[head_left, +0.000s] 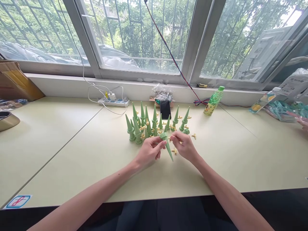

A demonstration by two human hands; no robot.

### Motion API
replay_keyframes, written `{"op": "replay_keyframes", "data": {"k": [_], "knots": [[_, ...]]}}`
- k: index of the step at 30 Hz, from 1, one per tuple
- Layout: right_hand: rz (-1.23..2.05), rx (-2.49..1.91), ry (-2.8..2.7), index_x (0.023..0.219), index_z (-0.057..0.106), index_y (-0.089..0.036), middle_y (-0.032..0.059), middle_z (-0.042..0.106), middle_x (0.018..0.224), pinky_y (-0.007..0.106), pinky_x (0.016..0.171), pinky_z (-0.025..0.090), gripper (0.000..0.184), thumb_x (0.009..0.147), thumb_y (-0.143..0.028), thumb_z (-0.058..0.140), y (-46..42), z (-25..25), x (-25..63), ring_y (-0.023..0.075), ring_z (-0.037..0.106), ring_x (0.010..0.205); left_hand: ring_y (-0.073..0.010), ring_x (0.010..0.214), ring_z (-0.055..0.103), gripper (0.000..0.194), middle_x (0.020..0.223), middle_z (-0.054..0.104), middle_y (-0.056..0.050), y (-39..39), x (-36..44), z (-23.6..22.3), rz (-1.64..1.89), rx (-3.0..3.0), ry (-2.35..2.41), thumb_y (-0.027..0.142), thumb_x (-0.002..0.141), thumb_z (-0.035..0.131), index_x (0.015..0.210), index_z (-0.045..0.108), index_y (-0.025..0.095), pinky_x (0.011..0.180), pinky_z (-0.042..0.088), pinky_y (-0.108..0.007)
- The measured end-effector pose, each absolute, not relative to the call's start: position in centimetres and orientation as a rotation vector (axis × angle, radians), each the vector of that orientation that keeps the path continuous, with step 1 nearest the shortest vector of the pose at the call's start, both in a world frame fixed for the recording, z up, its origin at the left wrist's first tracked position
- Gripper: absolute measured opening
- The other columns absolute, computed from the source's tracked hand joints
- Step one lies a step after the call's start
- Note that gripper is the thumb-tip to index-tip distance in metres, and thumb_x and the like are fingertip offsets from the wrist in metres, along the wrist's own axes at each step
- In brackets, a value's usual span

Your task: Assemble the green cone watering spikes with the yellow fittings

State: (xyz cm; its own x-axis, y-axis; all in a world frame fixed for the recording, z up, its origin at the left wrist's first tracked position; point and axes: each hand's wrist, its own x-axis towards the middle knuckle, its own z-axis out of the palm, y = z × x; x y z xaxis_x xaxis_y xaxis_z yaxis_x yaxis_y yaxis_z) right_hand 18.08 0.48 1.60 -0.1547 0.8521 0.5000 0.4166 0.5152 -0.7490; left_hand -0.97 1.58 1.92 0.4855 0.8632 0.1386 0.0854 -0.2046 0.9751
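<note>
Green tapered plastic spike with a broad ribbed collar is, in the head view, held up over the middle of the pale yellow-green desk, nearer the near edge than the standing group of matching green conical plastic spikes, with its collar toward the far edge and its point slanting down toward the near edge and a little to the right. It looks like light, stiff, moulded plastic: it should not bend under a pinch, the smooth cone may slide or turn in the fingers, and the thin tip seems the weakest part, so the surest hold is probably at or just below the collar. Small tan-yellow plastic fitting sits at the side of the spike near the collar; being tiny and hard, it calls for fingertips only. The left hand comes in from the near left, thumb on top and fingers beneath, pinching the spike by its collar end. The right hand reaches in from the near right, knuckles up, thumb and index finger pressed together on the fitting, the other fingers curled in. Loose T-shaped tan-yellow plastic fitting lies just beside it, toward the near edge.
</note>
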Motion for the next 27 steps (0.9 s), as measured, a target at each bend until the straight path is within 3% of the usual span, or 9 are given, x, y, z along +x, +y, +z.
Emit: {"op": "replay_keyframes", "data": {"k": [8, 15, 18, 23, 27], "knots": [[0.697, -1.091, -1.756, 0.067, 0.045, -0.02, -0.0018, 0.044, 0.061, 0.027, 0.052, 0.032, 0.039, 0.099, -0.041, 0.043, 0.5, 1.48, 17.99, 0.0119, 0.038, 0.055, -0.0098, 0.051, 0.046, 0.03, 0.065, 0.056, 0.0, 1.64, -1.02, 1.43, 1.153, 2.112, 0.95, 0.036, 0.091, 0.061, 0.068, 0.062, 0.017, 0.052, 0.038, -0.024], [0.646, -1.086, -1.683, 0.069, 0.048, -0.019, -0.0023, 0.043, 0.06, 0.026, 0.052, 0.031, 0.037, 0.099, -0.041, 0.045, 0.44, 1.61, 17.85, 0.0115, 0.037, 0.054, -0.0068, 0.047, 0.047, 0.018, 0.076, 0.06, 0.0, 1.27, -0.67, 1.72, 1.142, 2.011, 0.988, 0.035, 0.089, 0.064, 0.085, 0.06, 0.017, 0.048, 0.039, -0.022], [0.606, -1.087, -1.644, 0.071, 0.05, -0.019, -0.0019, 0.045, 0.061, 0.026, 0.052, 0.032, 0.036, 0.099, -0.041, 0.046, 0.48, 1.69, 17.89, 0.0118, 0.039, 0.054, -0.0074, 0.043, 0.051, 0.026, 0.079, 0.062, -0.001, 1.21, -0.63, 2.09, 1.075, 1.746, 0.935, 0.043, 0.09, 0.061, 0.091, 0.057, 0.017, 0.042, 0.039, -0.021], [0.514, -1.041, -1.706, 0.072, 0.051, -0.019, -0.0011, 0.049, 0.063, 0.026, 0.055, 0.034, 0.031, 0.099, -0.035, 0.047, 0.43, 1.84, 17.92, 0.0123, 0.042, 0.057, -0.0105, 0.04, 0.053, 0.059, 0.064, 0.06, -0.005, 1.73, -0.74, 2.38, 0.828, 1.403, 0.757, 0.057, 0.097, 0.037, 0.068, 0.061, 0.011, 0.04, 0.04, -0.024], [0.457, -0.985, -1.785, 0.069, 0.048, -0.02, -0.001, 0.049, 0.065, 0.026, 0.057, 0.034, 0.031, 0.099, -0.029, 0.047, 0.29, 1.81, 17.76, 0.0123, 0.042, 0.059, -0.0103, 0.041, 0.053, 0.064, 0.07, 0.063, -0.008, 2.05, -0.78, 2.15, 0.689, 1.259, 0.656, 0.06, 0.096, 0.037, 0.071, 0.065, 0.008, 0.038, 0.04, -0.023]]}}
